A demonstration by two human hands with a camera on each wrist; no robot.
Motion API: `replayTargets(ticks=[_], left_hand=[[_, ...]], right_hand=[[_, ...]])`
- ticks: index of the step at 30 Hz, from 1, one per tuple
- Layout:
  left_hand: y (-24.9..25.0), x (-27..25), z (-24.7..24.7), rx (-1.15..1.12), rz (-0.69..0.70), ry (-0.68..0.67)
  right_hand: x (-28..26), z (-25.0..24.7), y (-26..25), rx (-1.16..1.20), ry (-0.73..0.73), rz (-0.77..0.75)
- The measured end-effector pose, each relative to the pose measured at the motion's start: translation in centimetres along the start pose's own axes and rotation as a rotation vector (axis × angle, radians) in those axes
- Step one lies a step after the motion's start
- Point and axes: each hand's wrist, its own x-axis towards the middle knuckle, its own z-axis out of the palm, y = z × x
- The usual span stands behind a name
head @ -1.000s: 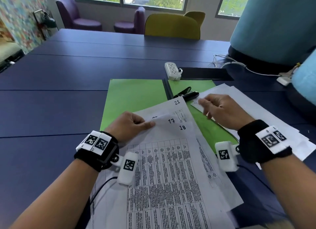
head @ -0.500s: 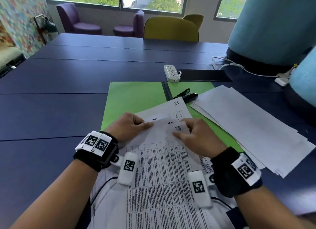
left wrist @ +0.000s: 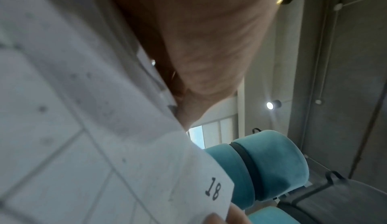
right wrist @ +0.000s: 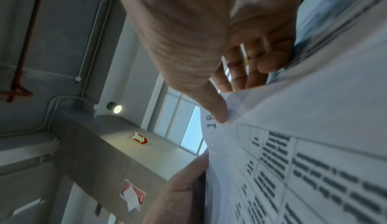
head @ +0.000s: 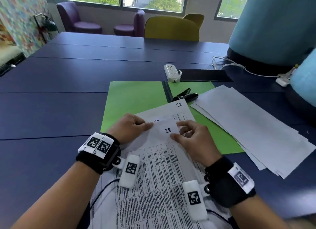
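Observation:
A stack of printed table sheets [head: 159, 186] lies on an open green folder [head: 133, 100]. The top sheet, marked 18 [head: 168, 130], has its far edge lifted and curled. My left hand [head: 149, 126] pinches that edge at its left. My right hand [head: 177, 131] pinches its right corner, thumb on top and fingers behind the paper. In the right wrist view the thumb [right wrist: 217, 111] presses beside the 18 [right wrist: 211, 123]. In the left wrist view the 18 [left wrist: 213, 189] shows below my palm. A sheet marked 21 [head: 179, 104] lies underneath.
A pile of blank-side-up white sheets [head: 253, 126] lies to the right, over the folder's edge. A black stapler [head: 185, 96] sits on the folder, and a white power strip [head: 171, 73] and a dark flat slab [head: 205, 75] lie beyond it. Teal chairs [head: 273, 27] stand right of the blue table [head: 59, 100].
My right hand came back from the white pile at the right to the stack and took the corner of the sheet marked 18, which is now lifted. The left hand stayed put.

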Motion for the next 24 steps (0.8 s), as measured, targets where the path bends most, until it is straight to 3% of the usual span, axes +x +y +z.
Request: replayTargets(ticks=[5,15,24], left_hand=[[-0.3,-0.2,0.6,-0.103,-0.025,0.040],[0.3,-0.9,0.0,-0.122,-0.071,-0.010],[0.2,-1.2,-0.4,-0.077,-0.019,-0.052]], right_hand=[[-0.8,-0.6,0.7,0.059,0.075,-0.038],[-1.2,-0.7,0.6,0.081,0.030,-0.081],[-1.5,-0.8,0.7,0.121,0.003,-0.080]])
